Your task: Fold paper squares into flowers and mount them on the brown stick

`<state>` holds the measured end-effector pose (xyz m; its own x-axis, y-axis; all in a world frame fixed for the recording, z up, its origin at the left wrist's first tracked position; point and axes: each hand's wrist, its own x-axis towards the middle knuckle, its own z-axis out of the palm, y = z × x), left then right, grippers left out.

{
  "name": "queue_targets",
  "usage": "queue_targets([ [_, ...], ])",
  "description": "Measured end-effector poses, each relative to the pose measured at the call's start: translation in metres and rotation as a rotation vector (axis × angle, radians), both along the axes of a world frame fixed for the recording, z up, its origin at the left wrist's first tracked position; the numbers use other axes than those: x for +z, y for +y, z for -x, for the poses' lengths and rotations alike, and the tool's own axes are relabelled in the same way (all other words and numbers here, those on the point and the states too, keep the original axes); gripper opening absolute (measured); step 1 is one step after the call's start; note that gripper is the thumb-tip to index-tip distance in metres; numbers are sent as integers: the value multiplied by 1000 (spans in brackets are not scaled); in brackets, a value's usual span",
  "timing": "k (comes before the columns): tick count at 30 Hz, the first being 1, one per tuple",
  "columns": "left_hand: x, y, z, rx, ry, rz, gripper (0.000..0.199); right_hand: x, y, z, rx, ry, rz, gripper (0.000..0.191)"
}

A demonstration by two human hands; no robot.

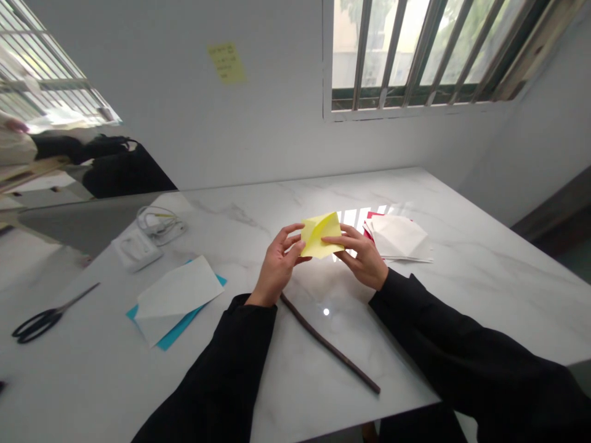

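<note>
The left hand point(278, 266) and right hand point(355, 255) together hold a folded square of yellow paper point(318, 235) up in front of the person, above the middle of a white marble worktop point(466, 271). The left fingers point(293, 232) are curled and gently bent around the paper's left side. The right fingers point(333, 241) lie nearly straight across its lower right part, with the thumb hidden behind the sheet or too unclear to tell. Neither hand is spread wide; both grip the paper lightly between fingers and thumb. Black sleeves point(221, 369) cover both forearms.

Directly below the hands, a slender dark stick point(329, 344) lies slantwise and runs towards the near edge. Just beyond the right hand, a folded white sheet point(397, 237) rests on red paper point(373, 217). Left of the hands, a white sheet point(178, 294) lies over blue paper point(152, 326). Further left, near the worktop's left edge, are black-handled scissors point(40, 323), and towards the far left corner is a small white box point(136, 249) beside a coiled white cable point(159, 224).
</note>
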<state>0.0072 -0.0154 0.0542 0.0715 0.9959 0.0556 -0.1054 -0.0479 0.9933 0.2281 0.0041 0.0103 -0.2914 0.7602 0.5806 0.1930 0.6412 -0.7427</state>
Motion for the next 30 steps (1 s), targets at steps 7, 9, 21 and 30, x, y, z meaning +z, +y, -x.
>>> queue_targets([
  [7, 1, 0, 4, -97, 180, -176, 35, -7, 5, 0, -9, 131, 192, 33],
  [9, 0, -1, 5, -108, 232, -183, 41, -10, 9, 0, -27, 165, 249, 35],
  [21, -10, 5, 6, 95, 164, -224, 34, -5, 8, 4, -16, 239, 355, 42],
  [30, -5, 7, 5, 115, 27, -150, 39, 4, 7, 2, -8, 295, 339, 44],
])
